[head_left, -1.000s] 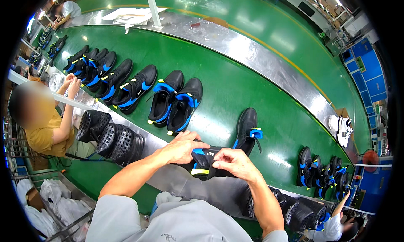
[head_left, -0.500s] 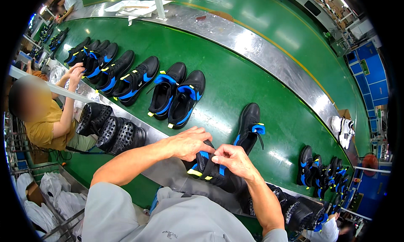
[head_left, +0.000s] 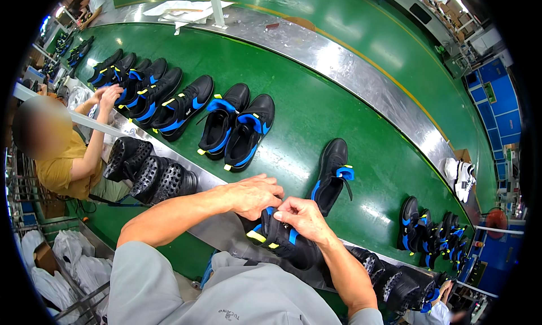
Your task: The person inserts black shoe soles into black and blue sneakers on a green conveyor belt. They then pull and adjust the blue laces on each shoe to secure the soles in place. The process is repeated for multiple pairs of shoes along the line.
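Observation:
A black sneaker [head_left: 302, 251] with blue and yellow-green trim is between my hands, tilted above the metal edge nearest me. My left hand [head_left: 254, 194] is closed at its upper part, with the fingertips bent inward and partly hidden. Thumb and fingers of my right hand [head_left: 306, 217] pinch beside them, at the blue-lined part of the same shoe. Just beyond my right hand, a matching sneaker [head_left: 333, 158] stands on the green belt with its blue tongue pulled out. To the left stand two more sneakers [head_left: 262, 110], openings toward me.
Several finished-looking sneakers [head_left: 183, 107] line the green belt [head_left: 293, 138] at left, with more sneakers [head_left: 409, 217] at right. Black perforated moulded pieces [head_left: 164, 178] sit on the near ledge. A co-worker [head_left: 68, 155] in yellow works at left. A white post [head_left: 216, 6] rises at the far edge.
My hands and the held sneaker have shifted slightly left, and the shoe is turned a little. The co-worker's hands and the sneakers beside them have moved slightly right.

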`<state>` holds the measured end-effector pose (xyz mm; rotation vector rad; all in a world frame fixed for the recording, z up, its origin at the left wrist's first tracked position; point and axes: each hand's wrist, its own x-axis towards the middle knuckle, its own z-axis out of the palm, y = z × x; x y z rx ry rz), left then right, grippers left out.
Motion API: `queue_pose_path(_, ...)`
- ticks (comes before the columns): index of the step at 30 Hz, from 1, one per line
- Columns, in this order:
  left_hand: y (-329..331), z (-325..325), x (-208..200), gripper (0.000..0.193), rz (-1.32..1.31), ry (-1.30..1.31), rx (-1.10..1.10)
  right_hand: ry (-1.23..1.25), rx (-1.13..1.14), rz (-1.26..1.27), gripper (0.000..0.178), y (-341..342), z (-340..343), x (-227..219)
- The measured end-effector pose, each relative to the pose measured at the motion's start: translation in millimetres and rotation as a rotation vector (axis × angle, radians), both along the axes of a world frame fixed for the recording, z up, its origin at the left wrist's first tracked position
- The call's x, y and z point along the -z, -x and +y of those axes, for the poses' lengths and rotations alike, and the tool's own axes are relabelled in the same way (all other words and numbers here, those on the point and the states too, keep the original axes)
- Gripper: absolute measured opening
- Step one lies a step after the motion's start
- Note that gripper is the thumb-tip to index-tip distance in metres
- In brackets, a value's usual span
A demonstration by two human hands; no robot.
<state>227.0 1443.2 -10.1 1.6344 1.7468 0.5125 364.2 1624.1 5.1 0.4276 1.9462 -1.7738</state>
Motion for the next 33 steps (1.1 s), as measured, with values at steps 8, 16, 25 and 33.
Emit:
queue_pose_path(8, 1.2, -2.6, -4.6, 0.058, -0.007, 0.120, -0.016, -0.085, -0.038, -0.004, 0.020, 2.7, -6.3, 8.1)
queue_pose_path(16, 5.6, -43.3, -7.0, 0.066, -0.486, 0.330, -0.936, -1.051, 0.403, 0.241, 0.030, -42.7, 101.0, 18.3)
queue_pose_path(25, -8.5, 96.0, 26.7, 0.067, 0.529, -0.129, -0.929, -0.781, 0.165, 0.339, 0.071, 20.1, 135.7, 37.2)
queue_pose_path(33, -55.6, 149.7, 116.8, 0.045, -0.213, -0.144, -1.073, -0.855, -0.088, 0.435, 0.039, 24.5, 156.2, 76.2)
